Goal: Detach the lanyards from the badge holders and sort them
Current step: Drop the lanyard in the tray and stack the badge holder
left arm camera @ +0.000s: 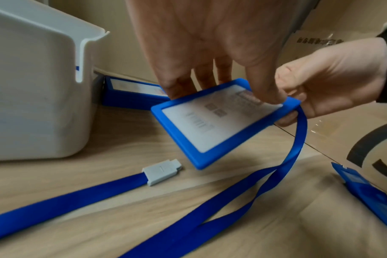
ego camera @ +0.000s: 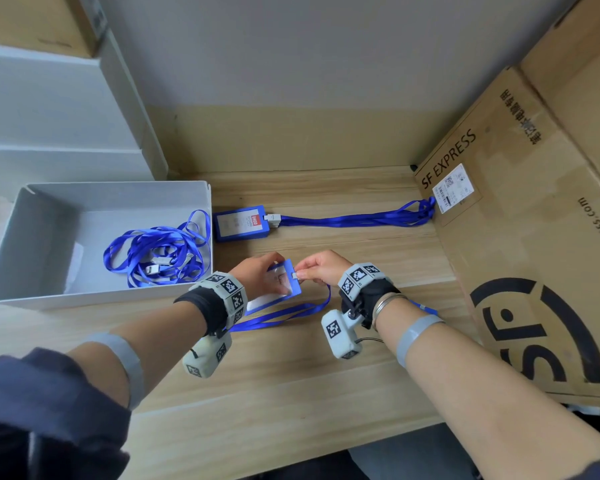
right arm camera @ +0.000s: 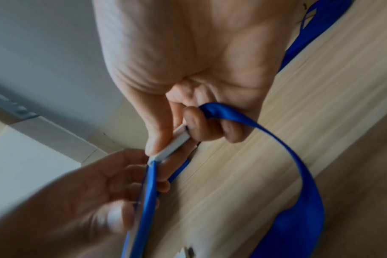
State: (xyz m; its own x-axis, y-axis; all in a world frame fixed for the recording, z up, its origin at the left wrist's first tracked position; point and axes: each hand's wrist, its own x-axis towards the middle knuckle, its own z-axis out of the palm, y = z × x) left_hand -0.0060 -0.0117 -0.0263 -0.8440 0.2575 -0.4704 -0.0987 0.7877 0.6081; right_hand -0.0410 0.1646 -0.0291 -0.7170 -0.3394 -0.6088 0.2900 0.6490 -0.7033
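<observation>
My left hand (ego camera: 260, 271) grips a blue badge holder (ego camera: 286, 282) (left arm camera: 212, 122) just above the wooden table, thumb on its clear face. My right hand (ego camera: 321, 266) pinches the grey clip (ego camera: 296, 274) (right arm camera: 175, 142) at the holder's top edge. The blue lanyard (ego camera: 284, 315) (left arm camera: 296, 144) (right arm camera: 294, 157) hangs from that clip and loops down onto the table. A stack of blue badge holders (ego camera: 240, 222) with lanyards (ego camera: 357, 219) attached lies farther back. A loose lanyard clip (left arm camera: 161, 172) lies on the table under my left hand.
A white bin (ego camera: 11, 237) (left arm camera: 33, 87) at the left holds several detached blue lanyards (ego camera: 156, 251). A large cardboard box (ego camera: 534, 237) walls off the right side. Another blue holder (left arm camera: 369, 197) lies beside that box. A wall stands at the back.
</observation>
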